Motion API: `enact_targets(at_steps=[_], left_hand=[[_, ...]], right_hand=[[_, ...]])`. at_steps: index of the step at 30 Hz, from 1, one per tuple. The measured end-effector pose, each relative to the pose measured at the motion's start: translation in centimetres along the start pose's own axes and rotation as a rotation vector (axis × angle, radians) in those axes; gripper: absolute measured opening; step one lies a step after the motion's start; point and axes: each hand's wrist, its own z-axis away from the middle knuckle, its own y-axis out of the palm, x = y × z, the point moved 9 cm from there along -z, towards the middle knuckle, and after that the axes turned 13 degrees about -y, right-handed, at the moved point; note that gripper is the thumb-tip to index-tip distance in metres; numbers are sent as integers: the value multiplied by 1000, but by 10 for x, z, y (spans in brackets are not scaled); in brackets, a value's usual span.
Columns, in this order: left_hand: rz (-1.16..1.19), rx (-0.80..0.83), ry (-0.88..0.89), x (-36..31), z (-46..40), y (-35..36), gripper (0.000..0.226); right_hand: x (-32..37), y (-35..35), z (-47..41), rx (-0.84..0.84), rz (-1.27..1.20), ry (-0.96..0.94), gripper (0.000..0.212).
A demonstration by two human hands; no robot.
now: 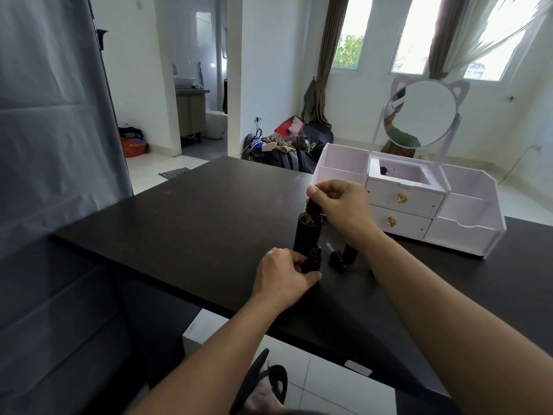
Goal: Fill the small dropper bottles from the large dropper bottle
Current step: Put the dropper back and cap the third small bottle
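Keep your left hand (282, 272) curled firmly round the small dropper bottle (312, 260) so its open neck stays upright on the dark tabletop (194, 217), just in front of the large dropper bottle (308, 232). Lift the dropper cap (314, 206) straight up; your right hand (338, 205) pinches it narrowly at the top. A loose dropper (335, 257) and a second small bottle (350, 253) lie just right.

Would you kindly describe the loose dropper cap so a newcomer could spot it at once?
Start at the white organizer on the dark table. In front of its drawers stand brown bottles; the loose dropper cap lies between the small bottle the left hand holds and another by the right forearm. It alone lies flat.
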Motion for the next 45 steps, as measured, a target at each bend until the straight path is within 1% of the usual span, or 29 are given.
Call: enact_targets(at_steps=[5,7,9,11,13,15,18,21,24,28,30,34,38,45], left_hand=[[-3,0,11,-2,0,0,34],[-3,-6,17,-2,0,-1,32],[-10,-19,29,-2,0,-2,31],[-19,-20,35,-2,-1,-1,30],[-17,-11,36,-2,-1,0,26],[-23,-9,37,-2,-2,1,25],[-20,-36,43,-3,-1,-1,23],[-17,-33,48,-4,-1,-1,22],[-17,-30,43,-3,-1,-1,22],[-13,-33,46,-3,-1,-2,23],[-9,-29,48,-2,-1,-1,24],[-10,-10,46,-1,-3,1,26],[-18,3,34,2,-5,4,26],[-49,-30,17,3,-6,3,30]], right_hand=[[8,-6,4,28,8,-35,24],[12,-14,7,15,15,-43,25],[16,-26,17,-13,80,-58,22],[15,-37,33,-5,212,-73,14],[10,-37,52,86,391,-72,9],[2,-32,68,193,578,-33,11],[-3,-26,83,291,866,20,22],[-4,-18,88,350,972,33,31],[-8,-16,87,346,979,44,31],[-6,-24,88,299,937,46,22],[1,-35,88,243,865,43,19],[21,-57,79,137,624,-14,13],[41,-59,70,147,546,-83,16],[60,-33,64,262,660,-249,21]])
